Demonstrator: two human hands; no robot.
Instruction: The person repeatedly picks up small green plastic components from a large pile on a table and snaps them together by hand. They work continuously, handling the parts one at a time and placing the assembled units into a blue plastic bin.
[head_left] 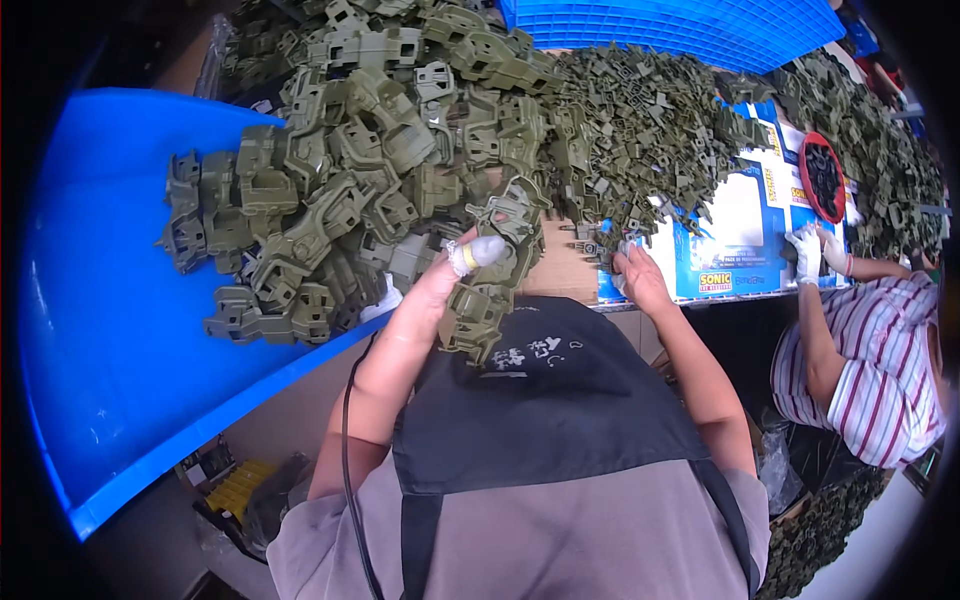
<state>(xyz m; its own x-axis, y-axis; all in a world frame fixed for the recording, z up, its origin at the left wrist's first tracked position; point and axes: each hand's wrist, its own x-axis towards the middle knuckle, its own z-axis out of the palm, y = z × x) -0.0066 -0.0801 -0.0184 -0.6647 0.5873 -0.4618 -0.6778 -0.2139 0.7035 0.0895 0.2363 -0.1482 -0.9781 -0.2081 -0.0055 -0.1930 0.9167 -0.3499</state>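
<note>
My left hand point(447, 277), with a white and yellow wrap on its thumb, is closed on a large olive-green moulded plastic part point(478, 312) in front of my apron. The part stands tilted, and my fingers behind it are mostly hidden. At the table's front edge, my right hand point(640, 278) is closed in a pinch; whatever lies between its fingertips is too small to make out. Just beyond it spreads a heap of small green plastic pieces point(650, 130). A pile of larger green moulded parts point(370, 150) rises beyond my left hand.
A blue plastic sheet or tray point(120, 300) lies at the left under part of the pile. A blue crate point(680, 30) stands at the back. On the right, a co-worker's gloved hand point(805, 250) is near a red basket point(822, 178) of dark pieces. Printed card point(725, 240) covers the table there.
</note>
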